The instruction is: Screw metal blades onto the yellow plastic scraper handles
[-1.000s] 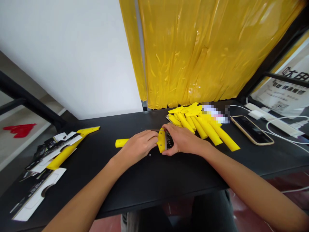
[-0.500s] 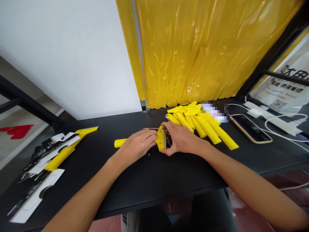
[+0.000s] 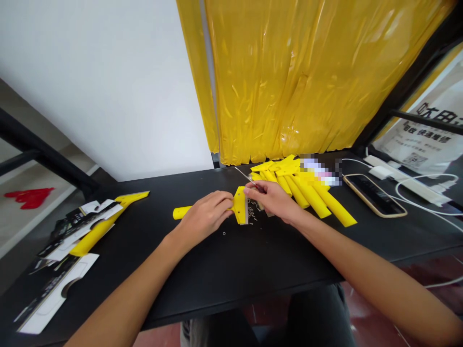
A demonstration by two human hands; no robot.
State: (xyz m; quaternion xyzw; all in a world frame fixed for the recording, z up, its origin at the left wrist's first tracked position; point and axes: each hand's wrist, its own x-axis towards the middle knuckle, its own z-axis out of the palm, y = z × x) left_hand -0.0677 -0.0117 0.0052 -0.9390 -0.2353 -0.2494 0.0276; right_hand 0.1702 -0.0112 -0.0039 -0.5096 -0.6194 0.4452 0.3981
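Observation:
My left hand is closed around the neck of a yellow scraper, whose handle end shows to the left of my knuckles. The scraper's wide head, with small holes and a metal edge, faces right. In my right hand a thin screwdriver is gripped, its shaft slanting up and left past the head. Beside the metal edge, partly under my right hand, lie many small nuts and screws. One small nut rests apart on the black table, nearer to me.
Several yellow scrapers are piled at the back right. Past them lie a phone, white cables and a power strip. At left another yellow scraper rests on black-and-white cards. A yellow plastic curtain hangs behind the table.
My right hand has drawn back from the scraper's metal edge, uncovering the small parts. The screwdriver has swung from nearly level to slanting up and left. My left hand keeps its hold.

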